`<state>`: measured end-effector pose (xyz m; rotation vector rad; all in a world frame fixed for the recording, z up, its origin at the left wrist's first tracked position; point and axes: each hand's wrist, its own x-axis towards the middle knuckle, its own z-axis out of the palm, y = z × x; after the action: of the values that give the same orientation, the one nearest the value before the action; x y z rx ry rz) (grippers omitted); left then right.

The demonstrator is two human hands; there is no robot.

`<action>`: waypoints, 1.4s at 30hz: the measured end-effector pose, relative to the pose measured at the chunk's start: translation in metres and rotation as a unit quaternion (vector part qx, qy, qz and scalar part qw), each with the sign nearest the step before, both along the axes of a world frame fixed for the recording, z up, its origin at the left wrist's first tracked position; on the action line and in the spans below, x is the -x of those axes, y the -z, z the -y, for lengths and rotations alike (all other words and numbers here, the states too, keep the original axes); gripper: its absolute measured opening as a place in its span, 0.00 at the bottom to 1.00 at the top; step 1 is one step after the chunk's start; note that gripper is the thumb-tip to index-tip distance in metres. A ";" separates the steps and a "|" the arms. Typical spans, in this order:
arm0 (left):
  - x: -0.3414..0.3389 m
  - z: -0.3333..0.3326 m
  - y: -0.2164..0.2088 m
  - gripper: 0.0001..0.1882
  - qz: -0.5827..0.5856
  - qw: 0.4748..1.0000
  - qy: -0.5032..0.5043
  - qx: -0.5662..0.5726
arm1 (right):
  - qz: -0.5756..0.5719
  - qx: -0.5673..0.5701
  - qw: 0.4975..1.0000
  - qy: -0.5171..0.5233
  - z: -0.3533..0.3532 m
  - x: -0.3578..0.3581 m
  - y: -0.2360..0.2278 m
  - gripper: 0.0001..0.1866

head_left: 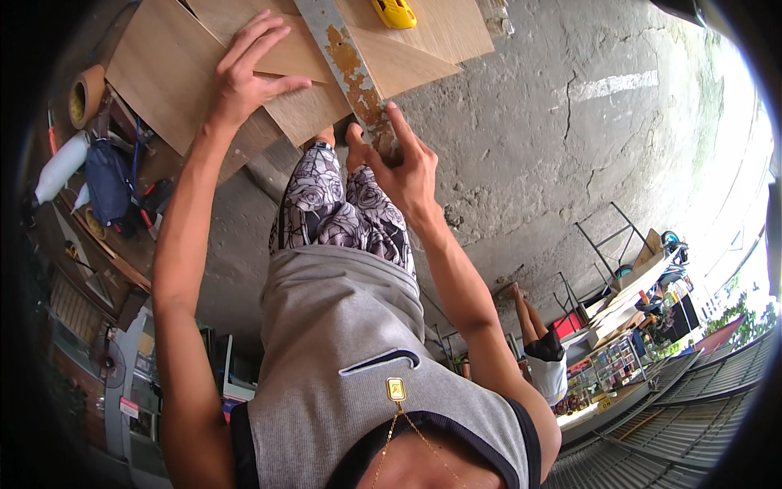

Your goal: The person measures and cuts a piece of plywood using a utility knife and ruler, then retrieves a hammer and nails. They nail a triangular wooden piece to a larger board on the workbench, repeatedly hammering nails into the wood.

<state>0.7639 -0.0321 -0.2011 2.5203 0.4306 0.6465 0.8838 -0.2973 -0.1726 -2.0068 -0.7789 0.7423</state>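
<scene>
The left hand (242, 75) is open above the thin wooden sheets (167, 65), fingers spread and thumb held out toward the rust-patched metal straightedge (342, 53); whether its fingertips touch the wood is hard to make out. The straightedge lies slantwise across the overlapping sheets, its far end cut off by the upper edge of the view. At its near end is the right hand (412, 173), index finger extended along one side and thumb out on the other; its remaining fingers are largely hidden, so I cannot tell whether it grips the metal or only rests against it. A yellow object (395, 12) on the sheets is cut off at the top, its kind unclear. The sheets partly hide one another, and what carries them cannot be seen for certain. Only parts of the person's feet (356, 145) show beyond the patterned trousers (314, 196). At the left, a tape roll (86, 96), a white bottle (61, 167) and a dark blue pouch (107, 183) bend toward the dark rim, the smaller items around them blurring together
</scene>
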 end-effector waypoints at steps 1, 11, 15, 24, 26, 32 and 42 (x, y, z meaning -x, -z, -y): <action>0.000 0.000 0.000 0.36 -0.001 1.000 0.000 -0.001 | -0.002 -0.001 1.000 0.000 0.000 -0.001 0.000 0.38; -0.002 -0.001 -0.011 0.34 -0.033 0.999 -0.008 -0.005 | -0.009 0.016 1.000 -0.015 -0.001 0.000 0.006 0.40; -0.025 -0.004 -0.014 0.35 -0.089 0.987 -0.134 -0.011 | -0.028 0.033 0.999 -0.005 -0.004 0.002 0.006 0.40; -0.112 -0.002 0.025 0.51 -0.135 0.877 -0.459 0.038 | -0.073 0.005 0.997 0.007 0.000 -0.002 0.013 0.40; -0.098 -0.017 0.059 0.49 -0.064 0.892 -0.447 0.024 | -0.077 -0.006 0.997 0.007 0.000 -0.002 0.015 0.39; -0.102 -0.016 0.053 0.45 -0.049 0.891 -0.450 0.029 | -0.096 0.005 0.995 -0.001 0.003 -0.005 0.014 0.40; -0.097 -0.017 0.053 0.44 -0.020 0.896 -0.442 0.041 | -0.132 0.027 0.991 -0.001 0.000 -0.010 0.009 0.37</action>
<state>0.8611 -0.0149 -0.2545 2.1608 1.6217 0.8541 0.8938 -0.2976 -0.1820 -1.9041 -0.6114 1.0154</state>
